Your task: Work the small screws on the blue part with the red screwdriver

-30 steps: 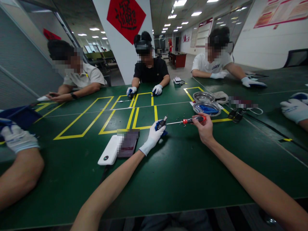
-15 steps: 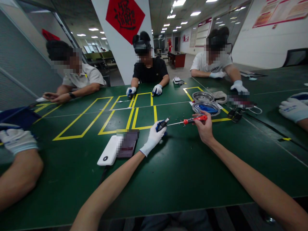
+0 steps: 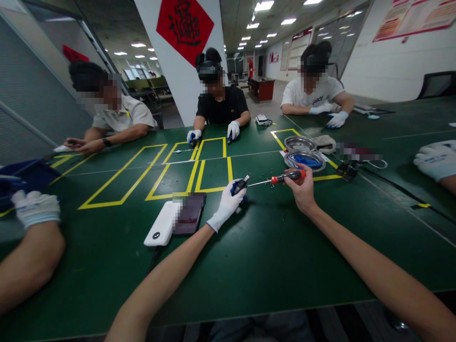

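Note:
My left hand (image 3: pixel 226 206), in a white glove, is closed around a small black and blue part (image 3: pixel 239 184) held just above the green table (image 3: pixel 249 256). My bare right hand (image 3: pixel 302 191) grips a screwdriver (image 3: pixel 281 178) by its red and black handle. The thin shaft runs left and its tip meets the top of the part. A few tiny dark bits, too small to name, lie on the table under the shaft.
Two metal dishes (image 3: pixel 304 158), the nearer holding something blue, stand just beyond my right hand. A white power bank (image 3: pixel 160 230) and a dark phone (image 3: pixel 188 216) lie left of my left hand. Yellow tape boxes (image 3: pixel 194 173) mark the table. Co-workers' gloved hands rest at both edges and across.
My hands and the screwdriver have stayed almost still. The co-worker at the far right reached a gloved hand forward, then drew it back toward their body.

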The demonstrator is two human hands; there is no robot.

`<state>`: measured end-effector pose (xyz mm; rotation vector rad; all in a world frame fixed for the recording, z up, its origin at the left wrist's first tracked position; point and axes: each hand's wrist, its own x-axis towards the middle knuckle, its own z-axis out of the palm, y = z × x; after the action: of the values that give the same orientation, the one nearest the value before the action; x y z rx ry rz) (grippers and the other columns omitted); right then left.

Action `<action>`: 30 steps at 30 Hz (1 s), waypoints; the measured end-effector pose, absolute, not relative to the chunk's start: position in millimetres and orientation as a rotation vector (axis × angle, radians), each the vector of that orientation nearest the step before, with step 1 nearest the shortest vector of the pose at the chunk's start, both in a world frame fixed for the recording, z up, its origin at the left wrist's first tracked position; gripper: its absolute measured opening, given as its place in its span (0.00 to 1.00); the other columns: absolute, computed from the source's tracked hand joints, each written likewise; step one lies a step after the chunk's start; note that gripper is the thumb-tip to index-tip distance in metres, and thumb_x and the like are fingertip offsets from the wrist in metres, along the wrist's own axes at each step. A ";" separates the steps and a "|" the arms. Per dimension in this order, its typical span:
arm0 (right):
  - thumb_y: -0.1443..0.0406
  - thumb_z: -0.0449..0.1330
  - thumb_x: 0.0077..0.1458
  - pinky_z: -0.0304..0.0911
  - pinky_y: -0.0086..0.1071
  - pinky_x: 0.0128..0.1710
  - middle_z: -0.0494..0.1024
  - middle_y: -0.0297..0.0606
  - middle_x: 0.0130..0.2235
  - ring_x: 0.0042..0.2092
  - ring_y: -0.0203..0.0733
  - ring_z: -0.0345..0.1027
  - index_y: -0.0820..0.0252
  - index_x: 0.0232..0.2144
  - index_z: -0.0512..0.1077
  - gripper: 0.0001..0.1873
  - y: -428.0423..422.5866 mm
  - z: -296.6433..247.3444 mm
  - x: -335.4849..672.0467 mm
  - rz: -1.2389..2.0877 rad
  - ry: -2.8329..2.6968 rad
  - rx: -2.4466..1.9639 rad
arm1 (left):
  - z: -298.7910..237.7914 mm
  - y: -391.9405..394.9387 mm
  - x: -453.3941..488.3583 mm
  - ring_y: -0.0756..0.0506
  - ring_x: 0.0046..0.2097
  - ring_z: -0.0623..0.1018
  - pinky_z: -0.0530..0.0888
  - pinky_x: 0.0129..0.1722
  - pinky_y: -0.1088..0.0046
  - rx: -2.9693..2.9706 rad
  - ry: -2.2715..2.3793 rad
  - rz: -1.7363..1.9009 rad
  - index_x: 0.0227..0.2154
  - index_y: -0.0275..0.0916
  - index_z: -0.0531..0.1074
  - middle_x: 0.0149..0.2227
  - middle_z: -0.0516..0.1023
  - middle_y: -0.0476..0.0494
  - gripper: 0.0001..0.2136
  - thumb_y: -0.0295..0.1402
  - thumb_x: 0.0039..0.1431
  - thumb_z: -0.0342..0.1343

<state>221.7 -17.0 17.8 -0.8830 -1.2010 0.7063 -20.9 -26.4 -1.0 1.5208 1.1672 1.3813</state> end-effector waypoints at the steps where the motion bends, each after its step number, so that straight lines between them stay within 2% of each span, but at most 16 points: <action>1: 0.63 0.67 0.44 0.70 0.41 0.44 0.74 0.36 0.45 0.45 0.45 0.72 0.50 0.51 0.59 0.32 -17.4 18.3 221.0 0.703 -1.202 -0.875 | -2.1 -25.5 -20.9 0.47 0.37 0.72 0.70 0.40 0.71 1.521 1.174 1.385 0.44 0.39 0.70 0.38 0.74 0.45 0.16 0.35 0.52 0.58; 4: 0.63 0.66 0.44 0.68 0.44 0.48 0.75 0.36 0.44 0.45 0.45 0.72 0.50 0.52 0.59 0.33 -17.8 18.5 219.8 0.683 -1.206 -0.885 | -4.8 -23.4 -21.3 0.48 0.36 0.72 0.70 0.40 0.71 1.533 1.193 1.379 0.45 0.39 0.70 0.38 0.73 0.46 0.16 0.36 0.52 0.58; 14: 0.59 0.65 0.47 0.71 0.44 0.44 0.75 0.36 0.41 0.42 0.44 0.72 0.53 0.49 0.63 0.28 -13.2 14.3 221.6 0.646 -1.123 -0.909 | -3.6 -25.5 -22.1 0.51 0.30 0.71 0.71 0.32 0.72 1.276 1.022 1.251 0.46 0.41 0.63 0.41 0.73 0.44 0.18 0.44 0.57 0.52; 20: 0.58 0.67 0.46 0.72 0.44 0.43 0.76 0.36 0.41 0.42 0.45 0.73 0.53 0.50 0.62 0.30 -14.3 11.8 219.6 0.708 -1.117 -0.909 | -6.1 -21.8 -23.8 0.48 0.40 0.72 0.70 0.43 0.71 1.391 1.095 1.334 0.42 0.39 0.66 0.40 0.72 0.46 0.17 0.37 0.51 0.59; 26: 0.58 0.67 0.46 0.72 0.43 0.43 0.75 0.36 0.42 0.43 0.44 0.73 0.53 0.50 0.63 0.29 -13.3 9.8 220.2 0.717 -1.120 -0.907 | -3.5 -24.1 -22.5 0.47 0.40 0.72 0.69 0.45 0.68 1.499 1.120 1.361 0.42 0.39 0.67 0.40 0.73 0.45 0.15 0.36 0.52 0.58; 30: 0.58 0.67 0.46 0.74 0.41 0.39 0.75 0.37 0.42 0.42 0.44 0.73 0.53 0.50 0.63 0.29 -14.9 12.5 220.6 0.727 -1.147 -0.901 | -3.5 -24.5 -24.2 0.45 0.44 0.74 0.69 0.47 0.67 1.714 1.191 1.367 0.42 0.39 0.69 0.42 0.75 0.44 0.13 0.32 0.53 0.57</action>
<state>220.6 -14.9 12.5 -0.9014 -1.1474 0.7268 -24.2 -24.5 -3.5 1.7141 1.1907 1.3667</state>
